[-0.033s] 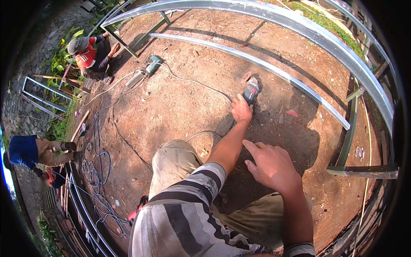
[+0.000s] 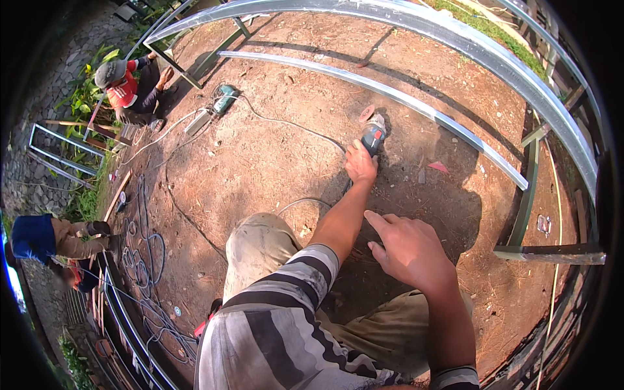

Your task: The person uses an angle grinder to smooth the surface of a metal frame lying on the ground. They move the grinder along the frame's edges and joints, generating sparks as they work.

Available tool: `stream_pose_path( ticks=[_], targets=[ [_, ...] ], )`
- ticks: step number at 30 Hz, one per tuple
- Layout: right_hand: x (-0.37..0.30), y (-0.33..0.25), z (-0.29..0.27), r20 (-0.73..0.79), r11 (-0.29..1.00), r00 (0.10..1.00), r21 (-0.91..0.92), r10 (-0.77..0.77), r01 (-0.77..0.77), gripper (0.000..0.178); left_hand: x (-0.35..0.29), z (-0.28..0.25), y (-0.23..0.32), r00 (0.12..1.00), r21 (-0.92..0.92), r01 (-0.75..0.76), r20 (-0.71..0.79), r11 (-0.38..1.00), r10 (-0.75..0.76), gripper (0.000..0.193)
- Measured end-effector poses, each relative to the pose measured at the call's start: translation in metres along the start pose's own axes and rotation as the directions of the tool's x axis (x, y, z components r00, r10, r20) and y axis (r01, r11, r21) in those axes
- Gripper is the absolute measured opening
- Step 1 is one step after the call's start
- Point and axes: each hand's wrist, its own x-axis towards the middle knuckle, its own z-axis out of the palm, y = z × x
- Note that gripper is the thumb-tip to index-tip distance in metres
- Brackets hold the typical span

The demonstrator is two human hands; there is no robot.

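My left hand (image 2: 361,162) is wrapped round the body of an angle grinder (image 2: 373,135). It is dark with a red patch, a metal guard and a reddish disc (image 2: 366,114) at its far end. The tool is low over the bare dirt; whether it touches the ground I cannot tell. My right hand (image 2: 413,250) is nearer to me, above my bent leg, with nothing in it. Its index finger stretches forward and the thumb stands apart. A power cord (image 2: 305,201) runs along the dirt by my left forearm.
Beyond the grinder lies a long metal bar (image 2: 364,83), with a raised metal frame (image 2: 403,14) behind. A green power tool (image 2: 225,98) lies far left near a crouching co-worker (image 2: 123,91). Another person (image 2: 55,235) is at left, beside tangled cables (image 2: 146,260).
The view has shifted slightly, so the surroundings and grinder appear a little farther left. My left hand keeps its grip, and my right hand holds nearly the same pose.
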Motion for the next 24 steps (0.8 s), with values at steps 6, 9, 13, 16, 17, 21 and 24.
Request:
stream_pose_path(
  ticks=[6,9,13,16,17,21,24],
  targets=[
    [-0.008,0.015,0.007,-0.106,1.000,0.994,0.003,0.003,-0.002,0.051,-0.013,0.027,0.011,1.000,0.053,-0.022,-0.008,0.998,0.023,0.063],
    [-0.005,0.006,-0.001,-0.040,0.999,0.998,-0.014,0.046,-0.046,0.053,-0.018,0.030,0.010,0.999,0.081,-0.008,0.042,0.997,0.005,0.060],
    [0.004,-0.003,-0.001,-0.050,1.000,0.999,-0.026,-0.014,0.013,0.053,-0.010,0.021,-0.006,0.998,0.062,0.026,0.050,0.998,-0.029,0.062],
    [0.013,-0.003,0.001,-0.022,0.998,1.000,-0.069,-0.014,0.012,0.053,-0.018,0.007,0.005,0.991,-0.033,0.033,0.132,0.999,-0.029,0.065],
    [0.018,-0.004,0.000,-0.012,0.997,1.000,-0.072,-0.019,0.018,0.053,-0.018,0.001,0.007,0.987,-0.063,0.035,0.158,0.997,-0.024,0.067],
    [0.037,-0.016,0.000,0.013,0.996,0.998,-0.062,-0.064,0.065,0.054,-0.004,-0.022,-0.002,0.993,-0.142,0.119,0.009,0.983,-0.119,0.070],
    [0.051,-0.021,0.004,-0.019,0.994,0.995,-0.042,-0.100,0.099,0.053,0.049,-0.058,-0.001,0.974,-0.194,0.213,-0.037,0.958,-0.225,0.063]
  ],
)
